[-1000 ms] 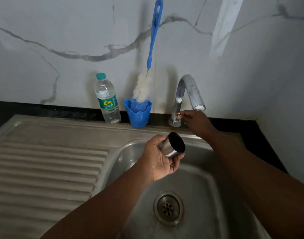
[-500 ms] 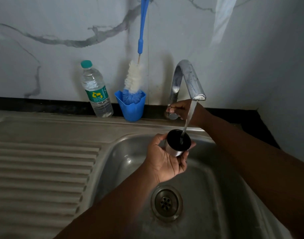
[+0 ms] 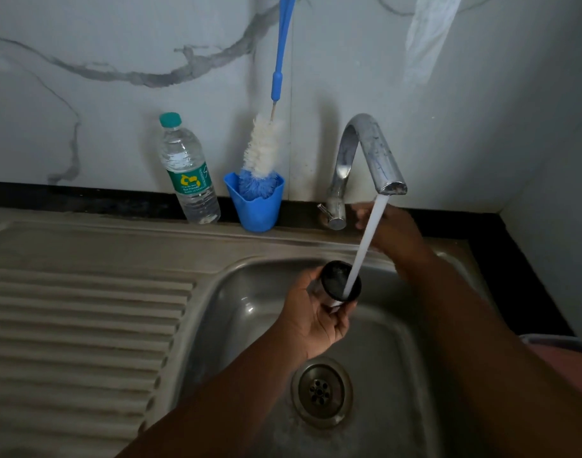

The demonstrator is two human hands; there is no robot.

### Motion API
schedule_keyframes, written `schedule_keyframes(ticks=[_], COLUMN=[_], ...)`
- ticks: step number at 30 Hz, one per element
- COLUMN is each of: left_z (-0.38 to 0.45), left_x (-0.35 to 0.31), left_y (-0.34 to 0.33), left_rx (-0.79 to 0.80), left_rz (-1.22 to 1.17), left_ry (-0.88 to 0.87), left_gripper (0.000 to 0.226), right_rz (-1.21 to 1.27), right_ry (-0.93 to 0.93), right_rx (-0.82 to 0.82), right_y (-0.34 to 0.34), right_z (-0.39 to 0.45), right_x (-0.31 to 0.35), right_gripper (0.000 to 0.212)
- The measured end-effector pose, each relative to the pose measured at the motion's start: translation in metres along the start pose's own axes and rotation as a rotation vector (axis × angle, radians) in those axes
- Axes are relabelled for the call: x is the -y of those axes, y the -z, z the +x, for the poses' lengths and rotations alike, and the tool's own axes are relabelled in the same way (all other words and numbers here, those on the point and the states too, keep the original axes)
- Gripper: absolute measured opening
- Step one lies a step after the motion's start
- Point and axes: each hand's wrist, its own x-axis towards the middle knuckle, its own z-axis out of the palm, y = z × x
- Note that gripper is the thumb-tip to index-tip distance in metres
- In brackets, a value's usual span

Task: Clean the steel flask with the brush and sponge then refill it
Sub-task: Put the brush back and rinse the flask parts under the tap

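My left hand (image 3: 316, 320) grips a small steel cup with a black inside (image 3: 335, 279), tilted mouth-up over the sink basin (image 3: 236, 292). A white stream of water (image 3: 368, 239) runs from the steel tap (image 3: 368, 150) into the cup's right edge. My right hand (image 3: 393, 228) is blurred behind the stream, just right of the tap's lever (image 3: 332, 218) and a little apart from it, holding nothing. A bottle brush (image 3: 264, 143) with a blue handle and white and blue bristles stands in a blue holder cup (image 3: 255, 209) against the wall.
A clear water bottle (image 3: 190, 173) with a green cap and label stands left of the blue holder. The ribbed steel drainboard (image 3: 84, 325) lies to the left of the basin. The drain (image 3: 321, 391) sits at the basin's bottom. Marble wall behind, and a wall closes the right side.
The tap went from dry to a full stream. My left hand brought the cup under the spout. My right hand has come off the lever and shifted right.
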Motion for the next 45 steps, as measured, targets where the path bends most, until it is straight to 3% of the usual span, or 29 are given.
schedule_keyframes(ticks=[3,8,14,18,20,23,25,28,32,34,37,38,42,45], left_z=[0.007,0.010,0.006,0.011,0.007,0.007,0.005,0.008,0.013,0.012,0.008,0.009,0.006,0.005], left_x=[0.002,0.010,0.025,0.025,0.026,0.028,0.027,0.028,0.021,0.014,0.009,0.012,0.032,0.032], left_y=[0.005,0.012,0.015,0.021,0.020,0.018,0.013,0.004,-0.001,-0.002,-0.002,-0.001,-0.006,-0.012], left_rx=[-0.151,-0.208,-0.179,-0.195,-0.229,-0.272,-0.272,-0.213,-0.185,-0.179,-0.197,-0.206,-0.150,-0.113], left_rz=[-0.098,-0.033,0.055,0.085,0.168,0.270,0.312,0.340,0.250,0.229,0.249,0.274,0.398,0.294], left_ry=[-0.034,-0.037,0.042,0.053,0.059,0.170,0.248,0.245,0.139,0.084,0.094,0.119,0.218,0.159], left_gripper=[0.044,0.035,0.048,0.049,0.052,0.058,0.060,0.055,0.054,0.052,0.053,0.056,0.075,0.063], right_rz=[-0.078,-0.306,-0.820,-0.962,-0.999,-1.134,-1.203,-1.056,-0.340,-0.221,-0.336,-0.373,-0.280,-0.087], right_ry=[-0.056,0.134,0.172,0.211,0.225,0.307,0.333,0.314,0.099,0.087,0.071,0.041,-0.047,-0.100], right_rx=[-0.123,0.153,0.285,0.379,0.434,0.488,0.458,0.290,0.344,0.418,0.416,0.382,0.095,0.033], right_y=[-0.014,-0.039,-0.041,-0.029,-0.017,-0.001,0.000,-0.013,-0.029,-0.024,-0.016,-0.015,-0.016,-0.024], right_z=[-0.046,-0.102,-0.097,-0.109,-0.108,-0.102,-0.101,-0.096,-0.094,-0.095,-0.093,-0.094,-0.094,-0.096], right_x=[-0.027,-0.077,-0.089,-0.081,-0.083,-0.077,-0.069,-0.069,-0.081,-0.085,-0.091,-0.089,-0.087,-0.084], right_gripper=[0.021,0.022,0.046,0.030,0.044,0.082,0.088,0.056,0.013,0.018,0.013,0.008,0.027,0.013])
